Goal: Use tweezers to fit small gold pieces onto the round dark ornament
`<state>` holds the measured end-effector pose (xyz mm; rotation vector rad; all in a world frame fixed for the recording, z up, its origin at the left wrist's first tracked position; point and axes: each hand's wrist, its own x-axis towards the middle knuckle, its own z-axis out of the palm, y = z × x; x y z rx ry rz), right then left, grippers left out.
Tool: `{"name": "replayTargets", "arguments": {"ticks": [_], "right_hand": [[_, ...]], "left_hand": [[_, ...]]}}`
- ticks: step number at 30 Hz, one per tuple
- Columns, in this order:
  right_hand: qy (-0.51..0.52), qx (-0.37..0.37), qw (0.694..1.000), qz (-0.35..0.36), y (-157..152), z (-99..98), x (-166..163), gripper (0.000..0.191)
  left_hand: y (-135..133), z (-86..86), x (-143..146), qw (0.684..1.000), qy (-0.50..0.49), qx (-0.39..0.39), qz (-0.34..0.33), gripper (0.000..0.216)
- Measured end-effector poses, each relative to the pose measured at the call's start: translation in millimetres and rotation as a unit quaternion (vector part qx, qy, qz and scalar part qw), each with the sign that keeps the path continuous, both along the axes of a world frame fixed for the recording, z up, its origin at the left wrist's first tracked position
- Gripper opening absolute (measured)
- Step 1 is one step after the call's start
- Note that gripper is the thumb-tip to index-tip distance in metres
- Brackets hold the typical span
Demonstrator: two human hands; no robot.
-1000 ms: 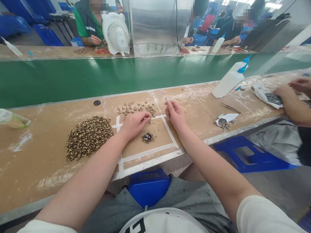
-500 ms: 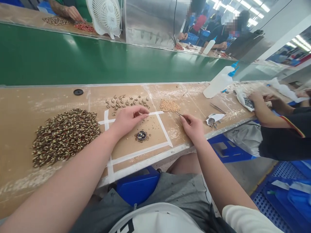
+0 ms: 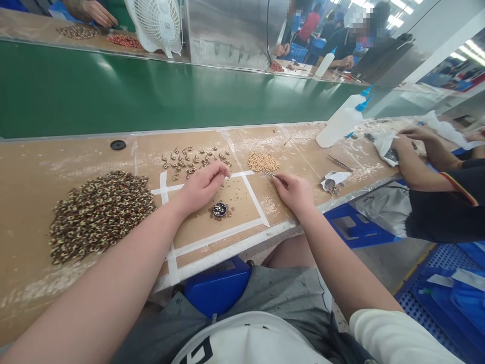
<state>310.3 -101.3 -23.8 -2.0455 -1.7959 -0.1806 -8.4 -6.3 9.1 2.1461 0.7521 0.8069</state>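
My left hand (image 3: pixel 202 186) rests on the brown worktable (image 3: pixel 34 174) at the top edge of a white-taped square (image 3: pixel 248 194); its fingers pinch a tiny piece I cannot make out. My right hand (image 3: pixel 294 191) grips thin metal tweezers (image 3: pixel 273 175) whose tips point toward a small heap of tan beads (image 3: pixel 262 161). Scattered small brass pieces (image 3: pixel 191 157) lie just beyond my left hand. A little round dark dish (image 3: pixel 220 210) sits inside the square between my hands. A large pile of brown-and-white parts (image 3: pixel 99 213) lies to the left.
A green conveyor belt (image 3: pixel 159 96) runs behind the table. A white squeeze bottle with a blue cap (image 3: pixel 341 122) lies at the right, near spare tweezers (image 3: pixel 338 163) and a white paper scrap (image 3: pixel 336 178). A co-worker's arms (image 3: pixel 417 164) work at the right. A white fan (image 3: pixel 154 23) stands beyond the belt.
My right hand pulled back from the square's top right corner, uncovering the tan beads, and now holds tweezers toward them. The view swung rightward. My left hand stayed in place.
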Motion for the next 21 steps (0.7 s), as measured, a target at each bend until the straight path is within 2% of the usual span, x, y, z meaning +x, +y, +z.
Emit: {"name": "replayTargets", "arguments": {"ticks": [9, 21], "right_hand": [[-0.035, 0.004, 0.999, 0.000, 1.7, -2.1, -0.9, 0.035], [-0.024, 0.014, 1.000, 0.004, 0.9, -3.6, -0.5, 0.035]], "left_hand": [[-2.4, 4.4, 1.2, 0.999, 0.005, -0.043, -0.006, 0.027], [-3.5, 5.1, 1.0, 0.999, 0.015, -0.026, -0.018, 0.018]]}}
